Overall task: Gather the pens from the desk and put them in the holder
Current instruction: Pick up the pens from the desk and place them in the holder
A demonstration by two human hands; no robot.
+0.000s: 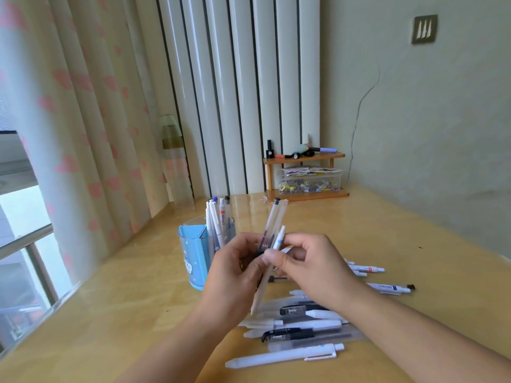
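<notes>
Pens with translucent and white plastic barrels [272,230] stand as a tilted bundle above the glossy yellow bench [132,294], gripped by the curled fingers of the left hand [235,268], while the right hand [312,261] pinches a white pen of that bundle. Just left stands the blue plastic holder [193,252], already carrying several pens. More white and black pens [298,327] lie scattered on the bench near and right of the hands.

Both forearms raised, converging mid-frame. Left hand [235,268] fingers curled, gripping; right hand [315,265] fingers curled, pinching, fingertips touching left.
</notes>
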